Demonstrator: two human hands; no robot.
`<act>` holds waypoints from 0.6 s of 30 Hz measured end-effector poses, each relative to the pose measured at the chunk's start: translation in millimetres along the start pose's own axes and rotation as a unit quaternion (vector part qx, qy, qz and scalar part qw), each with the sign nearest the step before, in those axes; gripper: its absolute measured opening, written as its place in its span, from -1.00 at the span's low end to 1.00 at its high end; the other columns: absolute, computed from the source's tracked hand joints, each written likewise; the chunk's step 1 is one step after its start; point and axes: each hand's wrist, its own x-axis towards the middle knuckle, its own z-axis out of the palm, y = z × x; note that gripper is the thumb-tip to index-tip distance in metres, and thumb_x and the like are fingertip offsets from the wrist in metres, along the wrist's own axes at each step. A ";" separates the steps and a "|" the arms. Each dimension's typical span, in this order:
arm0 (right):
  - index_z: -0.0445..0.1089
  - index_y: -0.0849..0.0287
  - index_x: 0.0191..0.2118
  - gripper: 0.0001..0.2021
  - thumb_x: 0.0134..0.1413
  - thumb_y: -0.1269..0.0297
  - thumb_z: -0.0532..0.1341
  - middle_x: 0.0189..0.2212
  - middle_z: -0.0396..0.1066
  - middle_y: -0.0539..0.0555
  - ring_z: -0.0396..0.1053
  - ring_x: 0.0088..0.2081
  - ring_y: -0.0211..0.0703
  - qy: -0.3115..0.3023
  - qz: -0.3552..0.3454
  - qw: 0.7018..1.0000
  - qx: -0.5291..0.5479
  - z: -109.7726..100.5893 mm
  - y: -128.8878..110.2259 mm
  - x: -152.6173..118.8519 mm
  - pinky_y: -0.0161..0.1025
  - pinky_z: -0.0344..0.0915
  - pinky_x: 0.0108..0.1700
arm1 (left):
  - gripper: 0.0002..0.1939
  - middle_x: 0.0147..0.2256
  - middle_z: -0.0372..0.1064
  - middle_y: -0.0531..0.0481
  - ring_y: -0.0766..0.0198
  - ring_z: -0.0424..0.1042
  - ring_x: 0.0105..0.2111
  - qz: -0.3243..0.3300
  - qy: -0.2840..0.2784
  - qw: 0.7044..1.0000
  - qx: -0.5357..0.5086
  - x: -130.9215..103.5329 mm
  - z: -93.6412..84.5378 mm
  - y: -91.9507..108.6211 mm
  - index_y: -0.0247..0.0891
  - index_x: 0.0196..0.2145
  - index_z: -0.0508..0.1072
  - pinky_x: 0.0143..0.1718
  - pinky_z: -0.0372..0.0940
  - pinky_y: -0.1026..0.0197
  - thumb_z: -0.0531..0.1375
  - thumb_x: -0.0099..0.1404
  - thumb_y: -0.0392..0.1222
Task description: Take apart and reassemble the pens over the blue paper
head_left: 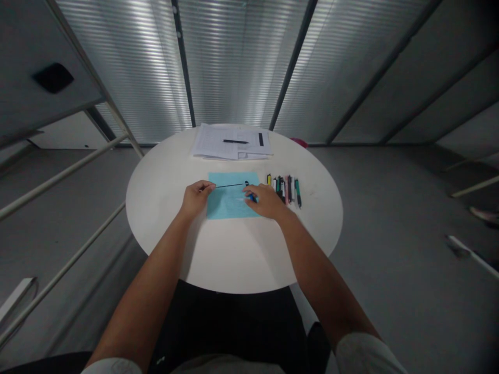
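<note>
My left hand (pixel 196 199) pinches one end of a thin dark rod (pixel 230 185) that looks like a pen refill. The rod points right, over a light blue sheet (pixel 224 209) on the table. At the sheet's right side, the fingers of my right hand (pixel 265 201) curl around a blue pen part (pixel 252 198), partly hidden by them. A small dark piece (pixel 247 183) shows just beyond those fingertips; whether it joins the blue part, I cannot tell. A faint pale piece lies on the sheet between my hands.
On the round white table (pixel 237 259), several pens (pixel 289 188) lie in a row right of the sheet. Farther back is a stack of papers (pixel 210 143) with a black pen (pixel 235 141) on top. A metal frame (pixel 62 163) stands at the left.
</note>
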 end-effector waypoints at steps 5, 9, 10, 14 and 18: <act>0.39 0.17 -0.05 -0.75 0.17 0.25 0.16 -0.29 0.48 0.10 0.32 -0.19 -0.04 0.086 0.022 0.996 -0.020 -3.3 -6.5 2.4 -0.12 0.17 -0.05 | -0.77 -0.37 0.53 -0.06 0.20 0.43 -0.34 0.018 -0.032 0.999 0.011 -2.2 1.6 4.7 -0.28 -0.40 0.58 -0.20 0.27 0.16 0.27 0.11 -0.05; 0.44 0.12 -0.03 -0.67 0.19 0.06 0.18 -0.17 0.46 0.14 0.28 -0.10 0.01 0.065 -0.004 0.995 -0.076 -1.8 -12.8 5.9 -0.09 0.10 -0.01 | -0.75 -0.38 0.52 -0.06 0.22 0.41 -0.37 0.020 -0.064 0.998 0.009 -3.7 2.8 7.1 -0.28 -0.39 0.57 -0.25 0.27 0.17 0.27 0.11 -0.03; 0.47 0.10 -0.08 -0.70 0.22 0.06 0.15 -0.18 0.47 0.13 0.28 -0.10 0.00 0.045 -0.006 0.995 -0.088 -1.4 -12.8 6.3 -0.08 0.09 -0.01 | -0.74 -0.38 0.52 -0.06 0.22 0.41 -0.38 0.020 -0.064 0.998 0.009 -3.6 2.8 6.8 -0.29 -0.38 0.57 -0.25 0.26 0.17 0.27 0.12 -0.02; 0.53 0.10 -0.20 -0.66 0.31 0.09 0.04 -0.26 0.50 0.10 0.29 -0.13 -0.03 0.030 0.030 0.993 -0.108 -2.3 -6.2 4.6 -0.10 0.05 -0.05 | -0.73 -0.37 0.51 -0.06 0.23 0.40 -0.37 0.021 -0.022 0.999 0.025 -0.3 0.2 0.9 -0.29 -0.37 0.56 -0.25 0.25 0.18 0.24 0.14 -0.02; 0.55 0.08 -0.18 -0.63 0.31 0.06 0.02 -0.25 0.50 0.11 0.31 -0.14 -0.02 0.014 0.052 0.991 -0.124 -4.9 -4.5 1.9 -0.10 0.05 -0.07 | -0.71 -0.36 0.52 -0.07 0.23 0.39 -0.39 0.032 -0.005 0.996 0.079 2.7 -1.4 -7.5 -0.28 -0.32 0.57 -0.26 0.26 0.19 0.21 0.19 -0.01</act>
